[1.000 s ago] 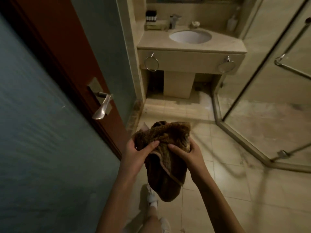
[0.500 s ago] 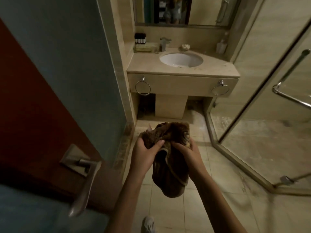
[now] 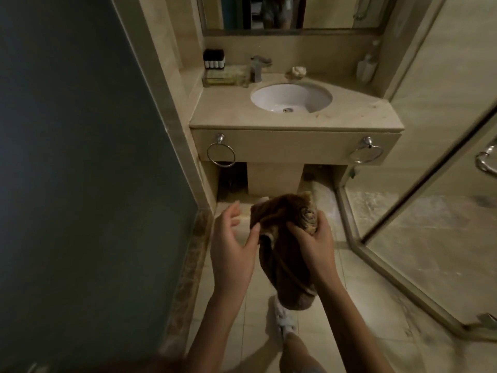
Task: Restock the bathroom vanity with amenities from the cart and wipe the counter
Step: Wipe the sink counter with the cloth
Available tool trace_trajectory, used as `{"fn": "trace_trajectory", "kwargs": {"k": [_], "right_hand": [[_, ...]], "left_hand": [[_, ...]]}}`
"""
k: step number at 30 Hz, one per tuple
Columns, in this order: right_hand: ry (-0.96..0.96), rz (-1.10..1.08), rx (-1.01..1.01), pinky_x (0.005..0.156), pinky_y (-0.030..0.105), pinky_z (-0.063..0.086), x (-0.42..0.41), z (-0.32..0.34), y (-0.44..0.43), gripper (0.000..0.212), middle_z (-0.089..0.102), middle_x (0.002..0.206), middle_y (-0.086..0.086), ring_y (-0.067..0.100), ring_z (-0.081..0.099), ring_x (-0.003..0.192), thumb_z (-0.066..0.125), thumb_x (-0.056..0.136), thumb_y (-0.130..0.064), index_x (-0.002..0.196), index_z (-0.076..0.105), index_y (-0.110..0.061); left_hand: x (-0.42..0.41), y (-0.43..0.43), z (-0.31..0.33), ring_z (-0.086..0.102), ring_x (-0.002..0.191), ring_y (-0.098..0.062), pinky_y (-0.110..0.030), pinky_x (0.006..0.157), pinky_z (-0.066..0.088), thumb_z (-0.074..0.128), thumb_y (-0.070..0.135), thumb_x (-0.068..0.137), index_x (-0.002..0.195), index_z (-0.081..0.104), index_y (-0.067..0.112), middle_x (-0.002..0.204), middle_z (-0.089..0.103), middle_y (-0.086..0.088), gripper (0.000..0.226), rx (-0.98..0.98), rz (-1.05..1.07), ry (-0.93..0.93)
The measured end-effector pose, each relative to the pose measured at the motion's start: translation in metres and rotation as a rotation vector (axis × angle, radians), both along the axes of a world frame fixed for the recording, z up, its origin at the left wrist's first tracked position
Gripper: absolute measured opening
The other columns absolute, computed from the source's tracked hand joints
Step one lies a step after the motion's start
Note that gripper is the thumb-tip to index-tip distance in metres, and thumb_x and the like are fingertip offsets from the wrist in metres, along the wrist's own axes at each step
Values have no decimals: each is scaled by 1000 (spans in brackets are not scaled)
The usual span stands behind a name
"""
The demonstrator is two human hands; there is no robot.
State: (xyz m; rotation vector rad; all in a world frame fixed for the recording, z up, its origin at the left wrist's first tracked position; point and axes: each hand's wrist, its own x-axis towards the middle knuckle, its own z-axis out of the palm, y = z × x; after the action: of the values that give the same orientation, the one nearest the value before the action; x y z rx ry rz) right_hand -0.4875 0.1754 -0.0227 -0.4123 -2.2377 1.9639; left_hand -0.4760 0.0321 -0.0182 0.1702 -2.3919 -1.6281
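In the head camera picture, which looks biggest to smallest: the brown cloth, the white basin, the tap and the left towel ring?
1. brown cloth, though it is nearest the camera, which flatters it.
2. white basin.
3. left towel ring and tap: they look about alike, so unranked.

Beige vanity counter carries a white basin, a faucet behind it, dark bottles back left

Teal wall fills the left, mirror up top. Two chrome towel rings hang below. Glass shower door on the right, white shoe on beige floor tiles.
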Motion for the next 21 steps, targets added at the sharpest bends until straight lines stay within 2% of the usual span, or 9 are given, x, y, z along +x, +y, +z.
{"fn": "trace_trajectory", "kwargs": {"k": [2, 4, 6, 8, 10, 12, 15, 18, 21], "right_hand": [[37, 36, 32, 74, 22, 49, -40, -1, 13, 28, 63, 98, -8, 4, 61, 89, 66, 86, -15, 110, 55, -23], [77, 77, 61, 75, 23, 51, -79, 2, 27, 31, 64, 99, -12, -1, 62, 89, 66, 85, -18, 113, 55, -25], [83, 119, 88, 77, 23, 53, -116, 7, 40, 35, 62, 99, -17, -5, 61, 90, 68, 84, -25, 116, 53, -29], [77, 189, 112, 81, 25, 54, -150, 10, 53, 43, 62, 102, -18, -3, 61, 93, 70, 81, -35, 120, 52, -32], [94, 300, 165, 85, 26, 54, -180, 13, 64, 53, 61, 107, -19, -2, 61, 97, 68, 74, -53, 120, 51, -36], [121, 418, 297, 91, 23, 48, -204, 11, 72, 62, 55, 116, -21, -1, 53, 107, 58, 70, -66, 124, 49, -39], [234, 576, 530, 96, 21, 37, -229, 8, 75, 64, 43, 127, -20, 1, 37, 115, 50, 75, -67, 133, 48, -38], [355, 596, 712, 100, 34, 36, -259, -1, 70, 63, 41, 137, -15, 7, 31, 119, 48, 79, -66, 136, 46, -40], [343, 602, 677, 115, 49, 21, -290, -21, 62, 68, 21, 153, -9, 20, 12, 143, 51, 77, -72, 139, 35, -49]], "left_hand": [[-37, 23, 8, 56, 109, 1, -22, 86, 53, 61, 41, 87, 134, 44, 41, 117, 52, 27, 50, 62, -139, -67], [-75, 52, 19, 52, 113, 3, -23, 91, 51, 57, 54, 83, 140, 37, 43, 124, 49, 26, 61, 154, -231, -141], [-115, 75, 26, 48, 114, 4, -21, 93, 47, 53, 61, 79, 140, 34, 44, 125, 48, 24, 66, 257, -234, -189], [-149, 89, 30, 52, 112, -1, -19, 89, 47, 55, 66, 79, 131, 44, 45, 126, 53, 16, 57, 380, -206, -245], [-179, 95, 33, 58, 108, -6, -26, 91, 51, 58, 68, 74, 111, 51, 47, 122, 59, 7, 43, 450, -169, -296], [-202, 95, 31, 58, 100, -4, -28, 91, 51, 57, 63, 73, 106, 51, 45, 111, 59, 12, 38, 479, -147, -331], [-230, 92, 20, 55, 93, 0, -18, 76, 48, 55, 47, 87, 125, 49, 37, 105, 55, 15, 40, 538, -37, -362], [-258, 87, 7, 58, 95, -12, -23, 74, 49, 53, 36, 94, 129, 50, 21, 107, 59, 2, 39, 672, 128, -420], [-292, 79, -5, 61, 101, -22, -36, 84, 53, 56, 36, 93, 129, 50, 11, 113, 62, -8, 44, 771, 244, -444]]}}
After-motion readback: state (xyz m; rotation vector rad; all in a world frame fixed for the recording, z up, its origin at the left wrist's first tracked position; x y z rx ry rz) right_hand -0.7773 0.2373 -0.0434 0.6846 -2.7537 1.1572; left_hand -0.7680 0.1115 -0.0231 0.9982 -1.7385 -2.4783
